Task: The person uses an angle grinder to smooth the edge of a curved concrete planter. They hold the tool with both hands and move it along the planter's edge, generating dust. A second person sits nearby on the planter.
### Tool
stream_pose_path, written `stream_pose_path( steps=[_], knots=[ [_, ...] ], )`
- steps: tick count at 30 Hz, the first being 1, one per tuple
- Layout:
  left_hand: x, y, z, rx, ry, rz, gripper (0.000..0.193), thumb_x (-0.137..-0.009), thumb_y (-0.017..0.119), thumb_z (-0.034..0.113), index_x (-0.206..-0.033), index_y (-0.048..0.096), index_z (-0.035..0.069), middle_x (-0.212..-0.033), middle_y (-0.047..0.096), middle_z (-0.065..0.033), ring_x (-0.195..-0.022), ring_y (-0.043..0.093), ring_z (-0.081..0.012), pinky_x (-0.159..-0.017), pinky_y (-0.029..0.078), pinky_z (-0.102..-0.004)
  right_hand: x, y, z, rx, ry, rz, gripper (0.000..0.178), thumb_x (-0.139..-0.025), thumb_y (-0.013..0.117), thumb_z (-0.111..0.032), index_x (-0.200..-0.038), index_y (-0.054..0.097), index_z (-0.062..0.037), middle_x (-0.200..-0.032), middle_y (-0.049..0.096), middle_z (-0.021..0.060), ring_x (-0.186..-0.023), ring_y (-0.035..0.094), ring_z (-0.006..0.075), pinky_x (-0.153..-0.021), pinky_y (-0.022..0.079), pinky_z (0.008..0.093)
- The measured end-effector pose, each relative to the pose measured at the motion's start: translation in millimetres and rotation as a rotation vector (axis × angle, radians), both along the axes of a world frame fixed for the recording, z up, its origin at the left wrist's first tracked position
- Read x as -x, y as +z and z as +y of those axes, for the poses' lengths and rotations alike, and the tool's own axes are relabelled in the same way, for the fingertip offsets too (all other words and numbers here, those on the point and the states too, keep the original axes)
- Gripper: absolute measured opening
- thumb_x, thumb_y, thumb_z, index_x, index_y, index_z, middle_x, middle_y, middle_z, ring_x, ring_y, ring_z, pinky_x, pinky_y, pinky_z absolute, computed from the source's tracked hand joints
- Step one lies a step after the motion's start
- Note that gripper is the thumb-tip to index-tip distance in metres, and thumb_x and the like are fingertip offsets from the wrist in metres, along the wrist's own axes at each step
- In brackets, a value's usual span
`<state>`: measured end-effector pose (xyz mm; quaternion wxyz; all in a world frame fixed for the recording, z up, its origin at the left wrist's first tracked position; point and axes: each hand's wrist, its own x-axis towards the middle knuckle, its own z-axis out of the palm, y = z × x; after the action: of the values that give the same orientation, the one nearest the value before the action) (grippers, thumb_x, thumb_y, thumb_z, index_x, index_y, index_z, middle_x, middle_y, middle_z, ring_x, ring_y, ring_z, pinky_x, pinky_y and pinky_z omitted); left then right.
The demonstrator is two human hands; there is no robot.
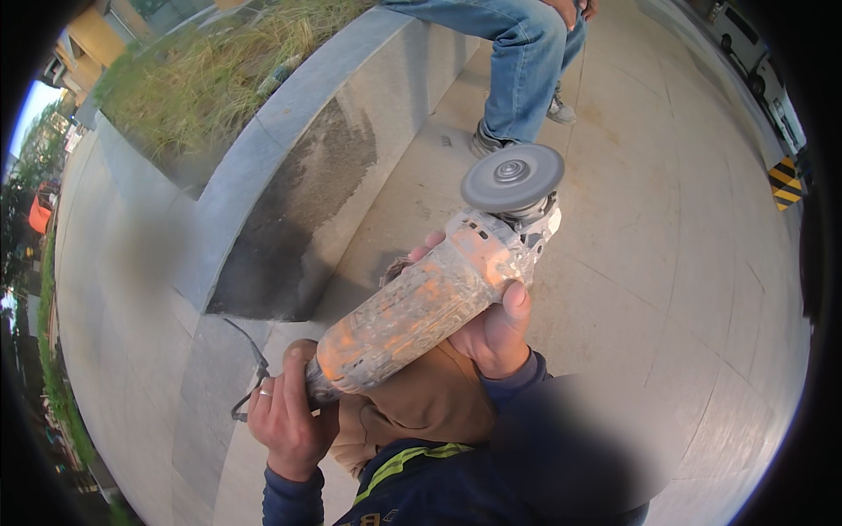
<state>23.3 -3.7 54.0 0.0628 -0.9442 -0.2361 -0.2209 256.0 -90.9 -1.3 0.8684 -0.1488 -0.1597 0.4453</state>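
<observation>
An angle grinder point(408, 316) is held up slantwise in front of me, its orange body worn and caked with grey dust. A grey disc point(513, 178) sits at its far upper end, face up. My left hand point(294, 416), with a ring on one finger, is closed round the narrow rear end, where a dark cord point(256, 351) hangs. From below, my right hand point(495, 337) wraps the body near the head. Its thumb shows on the near side and fingertips peek out on the far side; the palm is hidden.
A curved concrete planter wall point(307, 105) with a dark damp patch point(289, 219) encloses dry grass point(219, 79). Someone in blue jeans point(526, 61) sits on its edge, shoes close beyond the disc. Paving point(667, 263) spreads to the right, toward a yellow-black striped block point(785, 184).
</observation>
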Motion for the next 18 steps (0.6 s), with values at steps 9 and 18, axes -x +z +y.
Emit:
stream_pose_path(
  steps=[9, 18],
  knots=[
    [-3.8, 1.3, -0.2, 0.0, 0.012, -0.024, 0.058, -0.066, 0.075, 0.015, -0.119, 0.06, -0.005, -0.082, 0.064, -0.0103, -0.063, 0.058, -0.0241, -0.057, 0.042, -0.0351, 0.3, -1.0, -2.4, 0.037, -0.007, 0.0, 0.096, -0.072, 0.081, -0.057, -0.142, 0.041, -0.0039, -0.137, 0.048, 0.0158, -0.132, 0.045, 0.0367, -0.109, 0.04, 0.0506],
    [0.5, -4.4, 6.7, -0.003, -0.048, -0.056, 0.053, -0.068, 0.073, 0.016, -0.116, 0.061, -0.004, -0.083, 0.065, -0.0103, -0.064, 0.059, -0.0242, -0.057, 0.041, -0.0342, 3.1, 6.1, -4.9, 0.07, -0.025, -0.048, 0.099, -0.069, 0.083, -0.057, -0.141, 0.041, -0.0041, -0.136, 0.049, 0.0151, -0.131, 0.046, 0.0371, -0.107, 0.042, 0.051]
  ],
)
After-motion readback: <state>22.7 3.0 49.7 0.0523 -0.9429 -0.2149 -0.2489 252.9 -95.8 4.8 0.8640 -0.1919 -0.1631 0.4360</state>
